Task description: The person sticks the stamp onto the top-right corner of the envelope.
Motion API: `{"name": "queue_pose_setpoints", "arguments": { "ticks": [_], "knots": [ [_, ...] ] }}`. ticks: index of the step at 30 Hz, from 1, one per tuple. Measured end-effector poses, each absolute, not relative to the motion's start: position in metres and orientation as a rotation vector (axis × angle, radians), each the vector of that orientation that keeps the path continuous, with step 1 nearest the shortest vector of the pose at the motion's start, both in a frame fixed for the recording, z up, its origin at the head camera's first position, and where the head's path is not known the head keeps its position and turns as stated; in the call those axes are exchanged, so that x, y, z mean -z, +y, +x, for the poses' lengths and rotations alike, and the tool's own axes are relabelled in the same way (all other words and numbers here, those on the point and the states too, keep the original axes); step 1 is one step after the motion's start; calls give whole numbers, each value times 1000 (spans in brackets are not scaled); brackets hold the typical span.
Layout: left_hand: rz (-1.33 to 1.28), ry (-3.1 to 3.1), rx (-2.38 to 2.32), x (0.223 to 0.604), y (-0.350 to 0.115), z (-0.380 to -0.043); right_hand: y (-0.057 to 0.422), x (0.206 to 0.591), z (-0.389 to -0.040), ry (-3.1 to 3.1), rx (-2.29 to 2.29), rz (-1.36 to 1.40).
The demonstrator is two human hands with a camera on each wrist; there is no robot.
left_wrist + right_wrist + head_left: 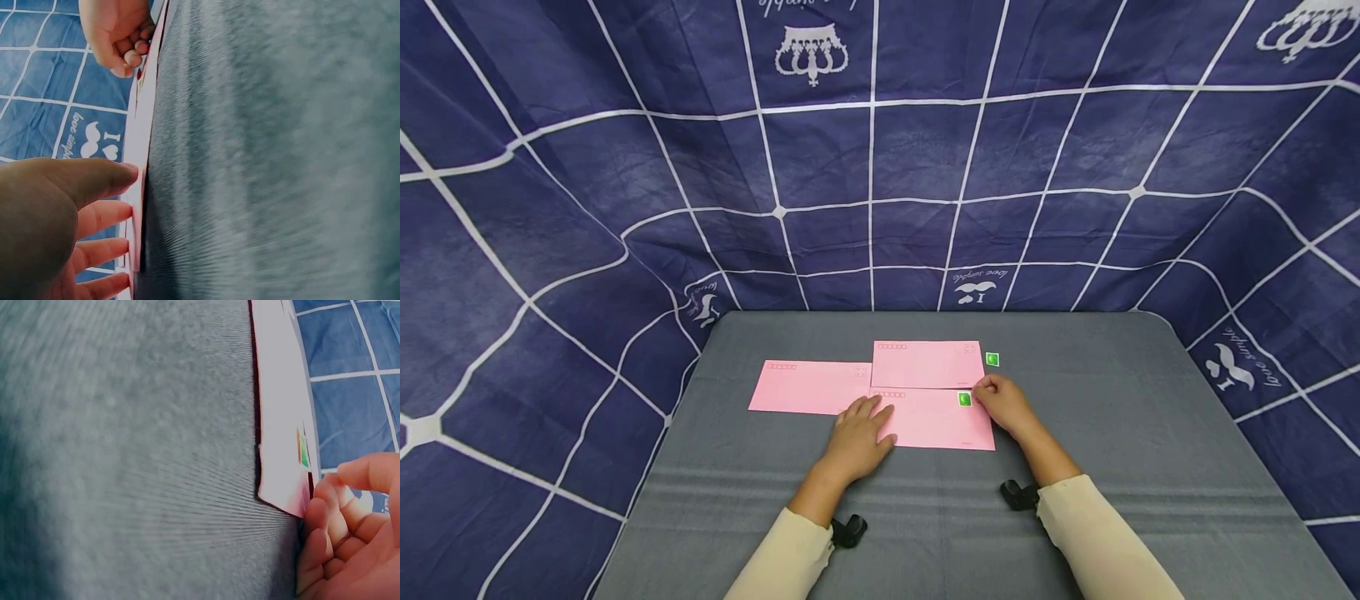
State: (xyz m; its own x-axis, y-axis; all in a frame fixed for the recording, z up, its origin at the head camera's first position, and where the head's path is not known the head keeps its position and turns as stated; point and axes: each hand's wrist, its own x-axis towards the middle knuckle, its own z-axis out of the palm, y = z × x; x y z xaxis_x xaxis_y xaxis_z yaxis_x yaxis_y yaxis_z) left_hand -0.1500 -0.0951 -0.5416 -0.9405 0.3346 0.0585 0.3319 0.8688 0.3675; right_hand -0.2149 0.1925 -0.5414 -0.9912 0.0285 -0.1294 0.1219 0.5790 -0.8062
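A pink envelope (934,429) lies at the front of three on the grey table. My left hand (859,437) rests on its left part, fingers spread and mostly straight; in the left wrist view the left fingertips (122,249) touch the pink paper. A small green stamp (965,399) sits in this envelope's upper right corner. Just right of the stamp, my right hand (1006,404) is at the envelope's right edge. Up close, the right hand (356,531) has curled fingers, the thumb tip against the index finger, and nothing shows between them.
A second pink envelope (927,364) lies behind the front one, and a third envelope (812,387) lies to the left. Another green stamp (992,359) is on the table beside the back envelope's right edge. Blue curtains (917,158) with white lines surround the table (1112,392).
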Motion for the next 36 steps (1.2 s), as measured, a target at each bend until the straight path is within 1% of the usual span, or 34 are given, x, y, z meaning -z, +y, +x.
{"name": "queue_pose_setpoints", "arguments": {
  "ticks": [11,24,36],
  "knots": [
    [508,3047,-698,532,-93,-161,200,539,-211,2641,1550,106],
    [509,3062,-849,528,-90,-167,211,531,-204,2682,1584,57],
    [564,3049,-820,524,-85,-177,227,533,-207,2686,1624,125]
  ]
}}
